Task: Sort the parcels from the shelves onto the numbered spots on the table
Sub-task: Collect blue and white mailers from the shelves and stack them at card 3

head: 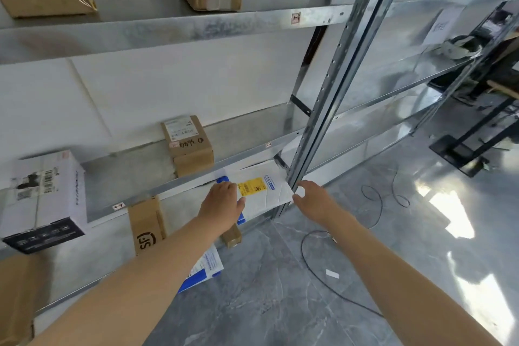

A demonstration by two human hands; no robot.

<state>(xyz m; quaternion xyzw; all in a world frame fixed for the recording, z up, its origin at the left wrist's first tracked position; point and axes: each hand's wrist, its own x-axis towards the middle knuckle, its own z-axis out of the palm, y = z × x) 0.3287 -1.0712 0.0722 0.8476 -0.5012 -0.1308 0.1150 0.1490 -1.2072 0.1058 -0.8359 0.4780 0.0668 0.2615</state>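
Both arms reach to the mailer (262, 191) left of the post (323, 109); left hand (222, 199) lies flat on it, right hand (310, 196) open at its edge. Best pinch both edges, then lift.

A black cable (317, 267) loops across the grey marble-patterned floor (269, 303). A small white scrap (332, 273) lies just beside it. To the right, a black metal frame (460, 149) stands on the floor, with bright light glare nearby.
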